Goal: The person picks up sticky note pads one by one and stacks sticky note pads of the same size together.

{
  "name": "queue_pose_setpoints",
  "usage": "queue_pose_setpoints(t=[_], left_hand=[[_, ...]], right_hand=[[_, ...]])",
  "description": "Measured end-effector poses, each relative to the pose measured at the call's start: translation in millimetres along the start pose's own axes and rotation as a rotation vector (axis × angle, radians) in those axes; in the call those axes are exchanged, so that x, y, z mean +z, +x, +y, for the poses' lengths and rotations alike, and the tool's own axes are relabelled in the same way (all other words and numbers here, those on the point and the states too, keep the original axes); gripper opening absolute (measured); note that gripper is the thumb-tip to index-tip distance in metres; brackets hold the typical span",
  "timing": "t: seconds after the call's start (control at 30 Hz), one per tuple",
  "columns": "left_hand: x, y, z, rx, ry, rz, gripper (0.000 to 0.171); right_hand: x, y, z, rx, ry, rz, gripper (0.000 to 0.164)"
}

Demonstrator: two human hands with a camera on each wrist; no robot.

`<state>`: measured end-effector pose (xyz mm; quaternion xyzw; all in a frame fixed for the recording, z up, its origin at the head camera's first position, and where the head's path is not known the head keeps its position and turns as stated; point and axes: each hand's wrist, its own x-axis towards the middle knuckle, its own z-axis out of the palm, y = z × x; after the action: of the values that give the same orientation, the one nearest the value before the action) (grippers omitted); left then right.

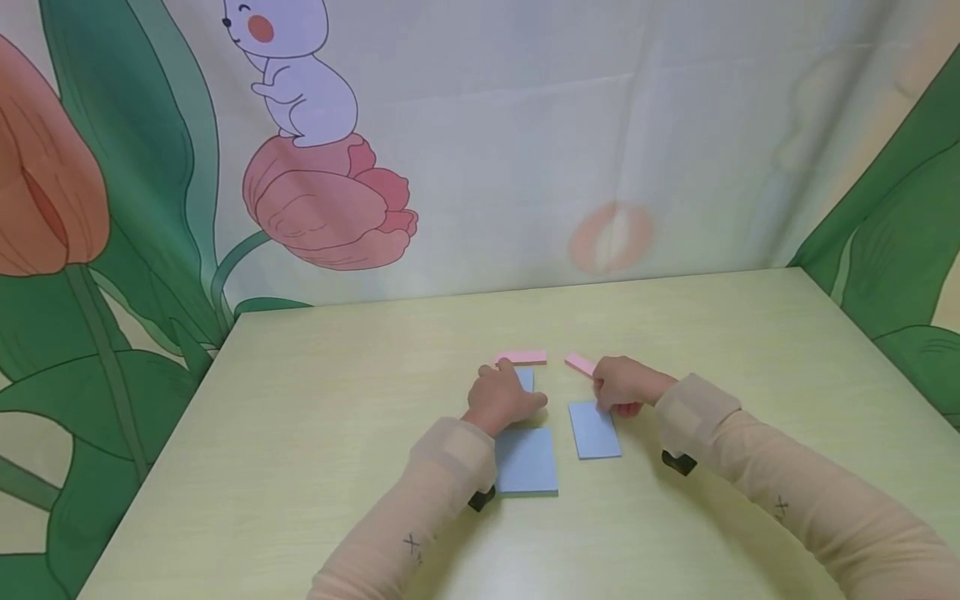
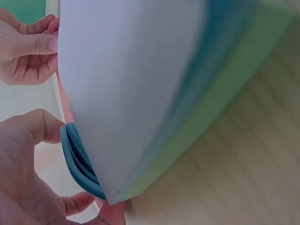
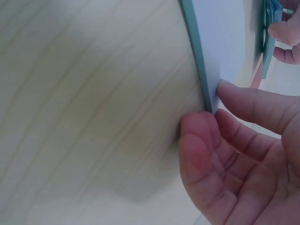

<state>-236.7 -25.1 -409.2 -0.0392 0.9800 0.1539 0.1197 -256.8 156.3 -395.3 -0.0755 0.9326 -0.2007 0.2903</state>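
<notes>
The left sleeve [image 1: 397, 533] and right sleeve [image 1: 832, 508] lie nearest, entering at the bottom centre and lower right of the head view. Between them, right of the left cuff, lies the big pad [image 1: 528, 467]. Above it at centre, the left hand [image 1: 501, 396] grips the bent pad [image 1: 527, 380], which bows and fans its sheets in the left wrist view. Further right, the right hand [image 1: 622, 386] pinches the right pad [image 1: 594, 433] by its upper right corner. Two pink strips, one flat [image 1: 525, 357] and one slanted [image 1: 578, 363], sit just above the hands.

A tighter squeeze could crease the bent pad or make it spring loose. Held by one corner, the right pad might swivel or slip. The left cuff could nudge the big pad, and the right knuckles could shove the slanted strip.
</notes>
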Motion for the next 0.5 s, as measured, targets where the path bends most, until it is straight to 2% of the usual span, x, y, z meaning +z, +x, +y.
queue_pose_setpoints(t=[0.23, 0.5], left_hand=[[-2.6, -1.6, -3.3, 0.000, -0.044, -0.030, 0.075], [-3.8, -2.1, -5.6, -0.005, -0.077, -0.027, 0.076]], right_hand=[[0.1, -1.6, -0.3, -0.006, 0.008, -0.003, 0.011], [-0.7, -2.5, -0.3, -0.013, 0.010, 0.003, 0.011]])
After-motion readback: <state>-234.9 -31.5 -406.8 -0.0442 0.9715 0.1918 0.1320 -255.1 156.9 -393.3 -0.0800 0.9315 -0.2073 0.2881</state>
